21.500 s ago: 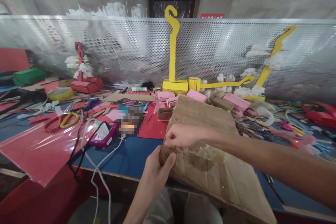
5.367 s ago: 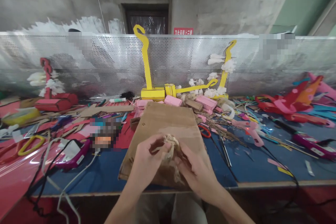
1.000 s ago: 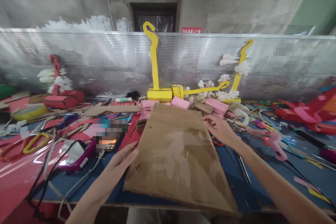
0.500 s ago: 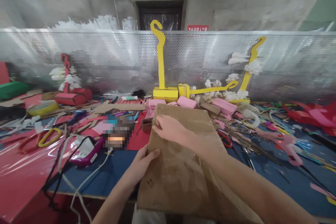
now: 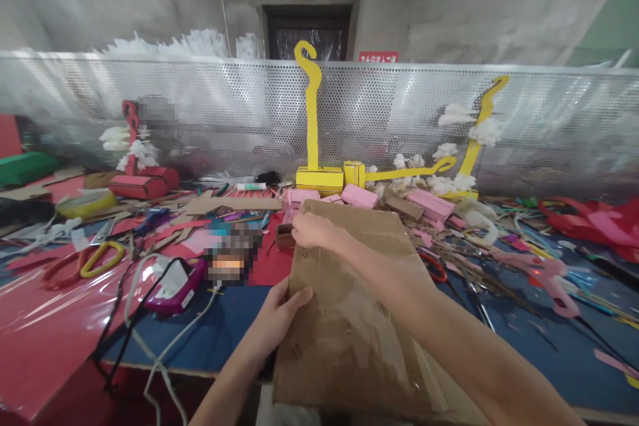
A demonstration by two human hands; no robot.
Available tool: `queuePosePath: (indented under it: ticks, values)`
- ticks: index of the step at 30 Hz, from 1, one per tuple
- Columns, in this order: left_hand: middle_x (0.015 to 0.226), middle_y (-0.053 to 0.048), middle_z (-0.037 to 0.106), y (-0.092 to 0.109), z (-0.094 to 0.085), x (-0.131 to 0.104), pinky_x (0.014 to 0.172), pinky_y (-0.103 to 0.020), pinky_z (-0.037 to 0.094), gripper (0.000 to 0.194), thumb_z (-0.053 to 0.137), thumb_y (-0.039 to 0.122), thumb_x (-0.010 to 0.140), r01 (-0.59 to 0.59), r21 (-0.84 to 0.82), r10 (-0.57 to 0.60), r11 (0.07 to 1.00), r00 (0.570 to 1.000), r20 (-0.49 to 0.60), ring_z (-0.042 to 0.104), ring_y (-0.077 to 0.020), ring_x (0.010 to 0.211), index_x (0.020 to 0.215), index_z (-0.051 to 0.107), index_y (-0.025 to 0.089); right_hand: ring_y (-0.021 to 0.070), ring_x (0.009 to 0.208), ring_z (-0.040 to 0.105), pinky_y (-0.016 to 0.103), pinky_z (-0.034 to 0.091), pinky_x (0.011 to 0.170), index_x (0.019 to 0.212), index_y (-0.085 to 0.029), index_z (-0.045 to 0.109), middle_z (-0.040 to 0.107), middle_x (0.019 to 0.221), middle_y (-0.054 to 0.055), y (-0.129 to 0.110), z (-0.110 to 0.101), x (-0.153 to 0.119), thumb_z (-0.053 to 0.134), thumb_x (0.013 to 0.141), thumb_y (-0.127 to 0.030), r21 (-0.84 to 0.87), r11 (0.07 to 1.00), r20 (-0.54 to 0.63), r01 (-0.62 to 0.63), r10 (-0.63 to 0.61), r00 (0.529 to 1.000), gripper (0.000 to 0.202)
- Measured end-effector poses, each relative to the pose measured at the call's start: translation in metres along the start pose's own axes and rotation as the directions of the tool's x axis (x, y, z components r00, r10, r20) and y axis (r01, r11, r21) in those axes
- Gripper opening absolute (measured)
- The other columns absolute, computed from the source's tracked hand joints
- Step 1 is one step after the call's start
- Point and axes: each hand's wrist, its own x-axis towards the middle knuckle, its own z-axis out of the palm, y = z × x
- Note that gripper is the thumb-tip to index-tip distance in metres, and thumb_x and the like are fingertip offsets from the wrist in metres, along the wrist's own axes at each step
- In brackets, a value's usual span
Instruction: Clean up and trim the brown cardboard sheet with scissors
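Observation:
A large sheet of brown cardboard (image 5: 349,326) leans over the table's front edge toward me. My left hand (image 5: 283,313) grips its left side, thumb on top and fingers underneath. Curled at the sheet's upper left edge is my right hand (image 5: 313,233), its fingers pressed together; whatever they may hold is hidden. Just left of those fingertips lies a small open brown cardboard box (image 5: 284,237). Pink paper-covered blocks (image 5: 359,196) lie beyond the sheet's far edge.
Yellow hook-shaped pieces (image 5: 313,120) stand against a perforated metal screen (image 5: 224,106). Scissors (image 5: 102,259), a purple power strip (image 5: 187,289) with cables and a blurred-out device lie left. On the right are a pink glue gun (image 5: 549,276), sticks and scraps.
My right hand has moved left and slightly down to the cardboard's left edge. My left hand keeps its grip, and the whole view has shifted slightly.

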Motion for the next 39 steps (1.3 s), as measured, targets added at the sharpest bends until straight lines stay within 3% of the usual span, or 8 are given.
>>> queuePosePath:
  ticks: [5, 7, 14, 20, 26, 31, 36, 39]
  values:
    - [0.100, -0.008, 0.081, 0.013, 0.004, 0.011, 0.072, -0.035, 0.059, 0.054, 0.077, 0.021, 0.063, 0.087, -0.023, -0.088, 0.996, 0.996, -0.034, 0.077, -0.0281, 0.085, 0.116, 0.071, 0.020, 0.0195, 0.094, 0.069, 0.041, 0.057, 0.086, 0.108, -0.015, 0.068, 0.070, 0.106, 0.006, 0.021, 0.007, -0.011, 0.062, 0.100, -0.040, 0.079, 0.994, -0.106, 0.073, -0.065, 0.992, 0.027]
    - [0.091, -0.009, 0.082, 0.020, 0.008, 0.023, 0.067, -0.034, 0.058, 0.046, 0.072, 0.019, 0.064, 0.102, 0.023, -0.099, 0.995, 0.992, -0.078, 0.077, -0.0282, 0.078, 0.109, 0.073, 0.017, 0.0182, 0.088, 0.068, 0.037, 0.055, 0.083, 0.098, -0.015, 0.069, 0.071, 0.097, 0.004, 0.026, 0.012, -0.014, 0.057, 0.102, -0.038, 0.119, 0.988, -0.178, 0.098, -0.076, 0.981, 0.025]
    - [0.086, -0.009, 0.081, 0.039, 0.006, 0.082, 0.077, -0.030, 0.056, 0.026, 0.081, 0.033, 0.071, -0.016, 0.118, 0.040, 0.993, 0.979, -0.200, 0.076, -0.0252, 0.084, 0.088, 0.074, 0.015, 0.0160, 0.076, 0.063, 0.027, 0.037, 0.067, 0.077, -0.019, 0.063, 0.073, 0.083, 0.004, 0.031, 0.030, -0.021, 0.050, 0.099, -0.023, 0.246, 0.955, -0.381, 0.168, -0.064, 0.922, 0.025]
    - [0.084, -0.011, 0.080, 0.025, -0.006, 0.089, 0.077, -0.035, 0.056, 0.034, 0.080, 0.046, 0.074, -0.028, 0.161, 0.053, 0.987, 0.987, -0.154, 0.075, -0.0275, 0.082, 0.086, 0.075, 0.014, 0.0145, 0.065, 0.061, 0.024, 0.039, 0.062, 0.086, -0.019, 0.058, 0.066, 0.071, 0.001, 0.045, 0.035, -0.026, 0.030, 0.105, -0.026, 0.345, 0.930, -0.457, 0.130, 0.046, 0.888, 0.035]
    - [0.084, -0.010, 0.080, 0.017, -0.008, 0.085, 0.080, -0.037, 0.055, 0.046, 0.088, 0.050, 0.064, -0.078, 0.192, 0.096, 0.978, 0.992, -0.087, 0.074, -0.0306, 0.089, 0.089, 0.074, 0.013, 0.0191, 0.088, 0.067, 0.029, 0.046, 0.080, 0.097, -0.019, 0.061, 0.071, 0.096, 0.008, 0.026, 0.032, -0.034, 0.031, 0.107, -0.045, 0.282, 0.957, -0.466, 0.066, 0.077, 0.882, 0.041]
    - [0.087, -0.009, 0.079, 0.016, -0.012, 0.083, 0.079, -0.035, 0.054, 0.047, 0.092, 0.042, 0.059, -0.148, 0.213, 0.153, 0.966, 0.988, -0.007, 0.072, -0.0319, 0.094, 0.090, 0.075, 0.012, 0.0367, 0.106, 0.069, 0.044, 0.051, 0.088, 0.115, -0.012, 0.065, 0.070, 0.112, 0.023, 0.001, 0.031, -0.028, 0.057, 0.088, -0.072, 0.159, 0.984, -0.346, -0.082, 0.133, 0.929, 0.067]
    - [0.081, -0.008, 0.077, 0.016, -0.011, 0.079, 0.075, -0.033, 0.053, 0.045, 0.095, 0.041, 0.055, -0.145, 0.207, 0.141, 0.967, 0.989, 0.032, 0.071, -0.0259, 0.081, 0.080, 0.073, 0.012, 0.0343, 0.113, 0.068, 0.044, 0.051, 0.094, 0.111, -0.011, 0.071, 0.071, 0.115, 0.024, 0.004, 0.025, -0.021, 0.058, 0.097, -0.054, 0.073, 0.990, -0.196, -0.121, 0.134, 0.971, 0.047]
    - [0.081, -0.007, 0.077, 0.018, -0.009, 0.077, 0.074, -0.032, 0.053, 0.050, 0.095, 0.048, 0.055, -0.136, 0.176, 0.133, 0.975, 0.991, 0.030, 0.070, -0.0231, 0.076, 0.082, 0.073, 0.012, 0.0283, 0.111, 0.068, 0.047, 0.053, 0.097, 0.116, -0.012, 0.069, 0.071, 0.119, 0.017, 0.010, 0.019, -0.021, 0.057, 0.101, -0.047, 0.053, 0.993, -0.135, -0.110, 0.116, 0.984, 0.039]
